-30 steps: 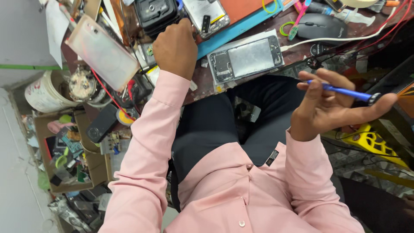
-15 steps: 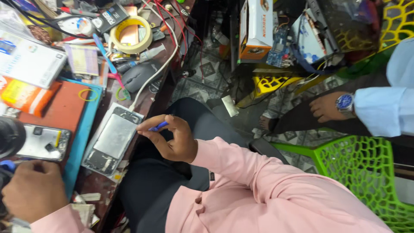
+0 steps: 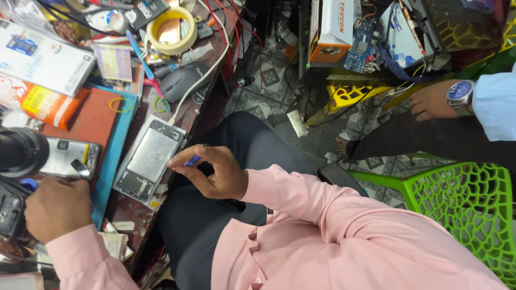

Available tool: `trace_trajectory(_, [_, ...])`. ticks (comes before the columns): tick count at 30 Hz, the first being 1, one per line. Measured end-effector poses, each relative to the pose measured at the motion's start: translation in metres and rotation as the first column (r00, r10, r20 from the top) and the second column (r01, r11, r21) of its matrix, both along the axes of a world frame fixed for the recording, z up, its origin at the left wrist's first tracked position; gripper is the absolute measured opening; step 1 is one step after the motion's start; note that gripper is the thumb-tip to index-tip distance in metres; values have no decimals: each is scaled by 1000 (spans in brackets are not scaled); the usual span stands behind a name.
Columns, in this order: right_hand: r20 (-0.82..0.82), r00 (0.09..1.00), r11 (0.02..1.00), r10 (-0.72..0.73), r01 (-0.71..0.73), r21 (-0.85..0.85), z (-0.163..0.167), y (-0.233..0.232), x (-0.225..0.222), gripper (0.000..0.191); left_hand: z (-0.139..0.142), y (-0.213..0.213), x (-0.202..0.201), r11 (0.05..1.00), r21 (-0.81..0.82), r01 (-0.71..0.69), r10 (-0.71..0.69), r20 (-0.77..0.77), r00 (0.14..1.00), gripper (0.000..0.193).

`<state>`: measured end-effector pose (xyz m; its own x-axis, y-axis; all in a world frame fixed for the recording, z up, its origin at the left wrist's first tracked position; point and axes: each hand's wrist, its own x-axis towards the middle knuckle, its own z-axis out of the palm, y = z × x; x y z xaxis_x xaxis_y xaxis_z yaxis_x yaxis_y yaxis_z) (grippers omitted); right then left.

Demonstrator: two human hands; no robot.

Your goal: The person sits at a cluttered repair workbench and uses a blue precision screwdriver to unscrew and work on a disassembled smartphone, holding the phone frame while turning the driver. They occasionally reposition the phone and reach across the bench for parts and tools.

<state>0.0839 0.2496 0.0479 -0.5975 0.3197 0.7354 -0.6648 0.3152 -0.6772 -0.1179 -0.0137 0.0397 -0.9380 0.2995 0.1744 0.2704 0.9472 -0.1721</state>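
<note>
A tape roll and computer mouse are seen on the bench; a green chair is placed alongside.

blue tool: mostly hidden inside the right hand; only a short blue end shows, so its kind cannot be told.
left hand: fingertips hidden against the black device; whether it grips anything cannot be told.
black device: cut off by the left edge, shape unclear.
co-worker's hand: arm cut off by the right edge.
green chair: runs out of the picture at right and bottom.
opened phone: inner parts too small to tell.
</note>
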Motion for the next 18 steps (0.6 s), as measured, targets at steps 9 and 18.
trace_trajectory(9, [141, 990, 912, 3, 55, -407, -24, -8, -5, 70, 40, 12, 82, 948, 282, 146, -109, -141, 984, 17])
trace_trajectory(18, [289, 947, 827, 137, 51, -559, -24, -8, -14, 96, 44, 64, 145, 304, 938, -169, -457, 299, 838, 10])
